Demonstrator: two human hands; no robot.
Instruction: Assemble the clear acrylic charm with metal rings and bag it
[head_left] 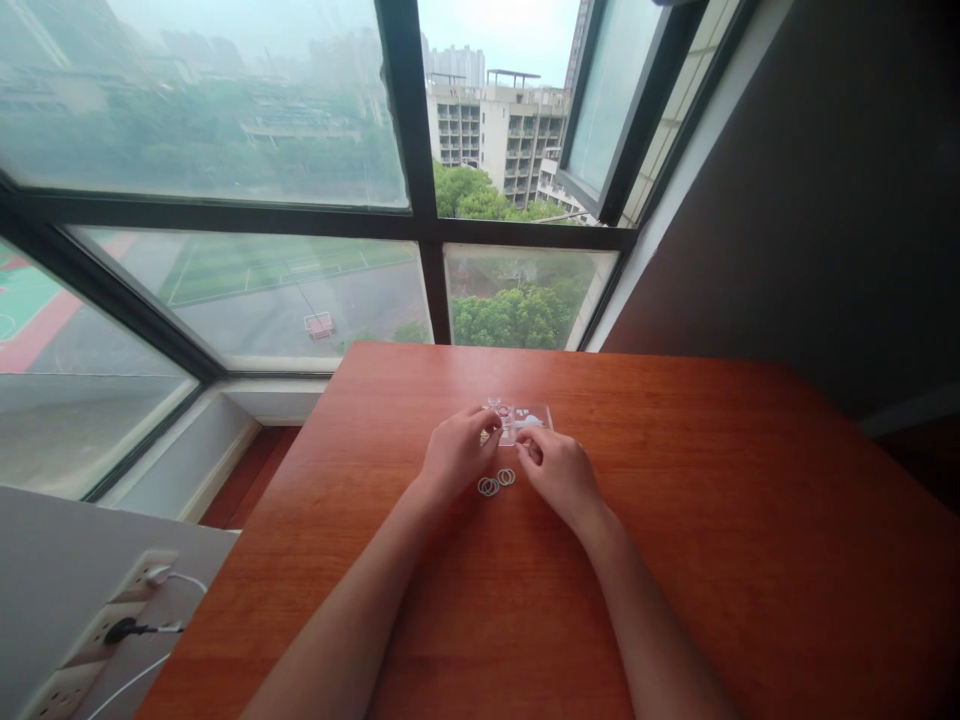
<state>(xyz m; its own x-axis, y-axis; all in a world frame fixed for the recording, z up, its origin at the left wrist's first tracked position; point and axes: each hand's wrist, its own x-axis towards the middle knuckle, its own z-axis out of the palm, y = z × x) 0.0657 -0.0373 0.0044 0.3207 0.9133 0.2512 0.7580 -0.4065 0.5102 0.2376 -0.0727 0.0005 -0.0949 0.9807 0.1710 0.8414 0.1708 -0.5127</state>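
A small clear plastic case (534, 412) lies open on the table, with small items inside that are hard to make out. Over its left part bends my left hand (459, 455), thumb and fingers drawn together; its fingertips hide whatever they may grip. At the case's lower right edge is my right hand (561, 470), its fingers curled into a pinch, any held thing too small to see. Just in front of the case, between both hands, thin pale rings lie on the wood in two overlapping groups, a left group (488, 487) and a right group (506, 478).
The reddish-brown wooden table (712, 500) reaches up to a dark-framed window (427, 225). One window pane (607, 110) at upper right stands open. Wall sockets with a black plug (120, 630) and cables are at lower left.
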